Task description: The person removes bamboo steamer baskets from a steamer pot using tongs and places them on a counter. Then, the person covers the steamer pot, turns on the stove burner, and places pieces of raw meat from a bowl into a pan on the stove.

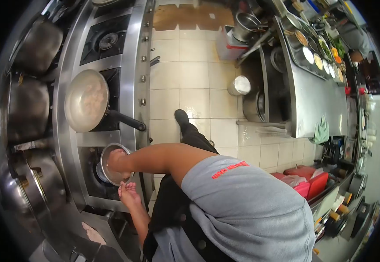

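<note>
A round metal bowl (107,153) is held over the front burner of the stove. My left hand (130,193) is at the bowl's near rim, its fingers curled against the edge. Inside the bowl is my right hand (119,160), with its fingers bent inward; what they hold, if anything, is hidden. Beside the bowl, a light-coloured frying pan (77,98) with a black handle sits on the neighbouring burner. Pale pinkish pieces (94,98) lie in the pan.
Dark metal pots (28,105) line the stove's far side. A pale cloth (93,232) lies at lower left. Across the tiled floor (194,74) stands a steel counter (314,102) with ingredient containers (304,56) and a green cloth (321,130). A white bucket (240,85) is on the floor.
</note>
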Motion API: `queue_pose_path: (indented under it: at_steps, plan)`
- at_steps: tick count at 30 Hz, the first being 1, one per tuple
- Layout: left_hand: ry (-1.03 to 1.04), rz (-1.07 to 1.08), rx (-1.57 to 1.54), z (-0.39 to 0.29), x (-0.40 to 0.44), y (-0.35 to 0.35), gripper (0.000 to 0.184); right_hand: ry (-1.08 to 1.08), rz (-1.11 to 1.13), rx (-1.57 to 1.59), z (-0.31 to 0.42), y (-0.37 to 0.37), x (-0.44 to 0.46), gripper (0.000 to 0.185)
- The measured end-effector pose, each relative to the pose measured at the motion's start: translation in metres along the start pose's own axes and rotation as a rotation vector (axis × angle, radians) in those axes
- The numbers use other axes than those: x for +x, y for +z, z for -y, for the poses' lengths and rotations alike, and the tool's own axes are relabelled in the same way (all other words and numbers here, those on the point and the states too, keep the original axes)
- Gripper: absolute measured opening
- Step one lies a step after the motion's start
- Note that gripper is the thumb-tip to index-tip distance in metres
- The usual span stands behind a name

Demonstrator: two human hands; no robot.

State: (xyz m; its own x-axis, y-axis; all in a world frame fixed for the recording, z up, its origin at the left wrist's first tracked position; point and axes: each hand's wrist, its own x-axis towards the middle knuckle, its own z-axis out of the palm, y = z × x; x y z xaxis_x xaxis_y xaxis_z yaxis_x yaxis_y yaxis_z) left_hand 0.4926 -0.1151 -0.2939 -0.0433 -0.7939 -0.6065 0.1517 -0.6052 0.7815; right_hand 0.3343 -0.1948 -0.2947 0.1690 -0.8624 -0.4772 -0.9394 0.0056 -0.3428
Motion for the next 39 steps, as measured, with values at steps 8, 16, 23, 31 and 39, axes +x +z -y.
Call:
queue_pose_path:
  at_steps: [8, 16, 23, 31, 39]
  plan:
    - [0.000, -0.008, 0.024, 0.012, -0.002, 0.001, 0.017, -0.033, -0.359, 0.155, -0.013, 0.041, 0.009, 0.022]
    - [0.043, 0.019, -0.024, 0.020, 0.010, -0.015, 0.018, -0.084, -0.347, 0.174, -0.007, -0.004, -0.027, 0.023]
    - [-0.044, 0.049, -0.088, 0.004, -0.004, -0.025, 0.025, -0.318, -0.323, 0.337, 0.011, -0.046, -0.043, 0.025]
    - [0.312, -0.300, 0.314, -0.030, -0.032, -0.011, 0.029, -0.364, -0.378, 0.497, 0.015, -0.045, -0.050, 0.032]
    - [0.129, 0.232, -0.526, -0.078, -0.025, 0.037, 0.036, -0.517, -0.220, 0.564, 0.029, -0.086, -0.074, 0.038]
